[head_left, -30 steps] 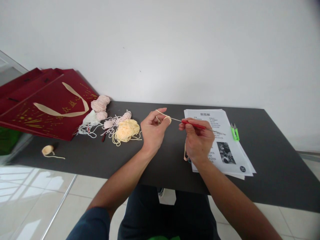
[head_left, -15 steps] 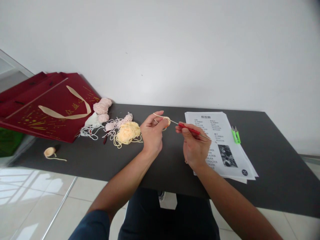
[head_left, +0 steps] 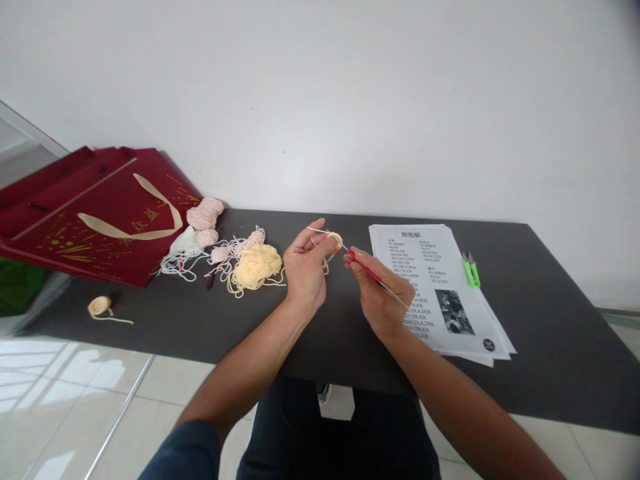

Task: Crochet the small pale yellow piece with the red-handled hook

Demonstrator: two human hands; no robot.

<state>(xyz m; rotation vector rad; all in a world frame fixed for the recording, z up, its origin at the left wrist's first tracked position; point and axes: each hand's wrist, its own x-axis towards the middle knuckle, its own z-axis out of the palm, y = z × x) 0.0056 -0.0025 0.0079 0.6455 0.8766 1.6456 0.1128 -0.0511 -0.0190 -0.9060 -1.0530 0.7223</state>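
Note:
Between the thumb and fingers of my left hand point(head_left: 306, 267) is a small, round, cream-yellow crochet piece point(head_left: 336, 241). A strand of yarn runs over my left index finger to it. My right hand point(head_left: 384, 293) grips a red-handled crochet hook point(head_left: 367, 268) like a pen, its metal tip at the edge of the piece. Whether the tip is inside a stitch is too small to tell. Left of my left hand lies a yellow yarn ball point(head_left: 256, 267) with loose strands around it.
Printed sheets point(head_left: 425, 257) lie right of my right hand, with green thread snips point(head_left: 470, 269) on their edge. Pink yarn point(head_left: 204, 215) and white yarn point(head_left: 186, 243) rest by a dark red gift bag point(head_left: 115, 213). A small cream crocheted cup point(head_left: 100, 306) sits at the table's left.
My right hand has moved left and slightly down, bringing the hook close to the crochet piece, with its handle tilted more steeply. My left hand has barely moved.

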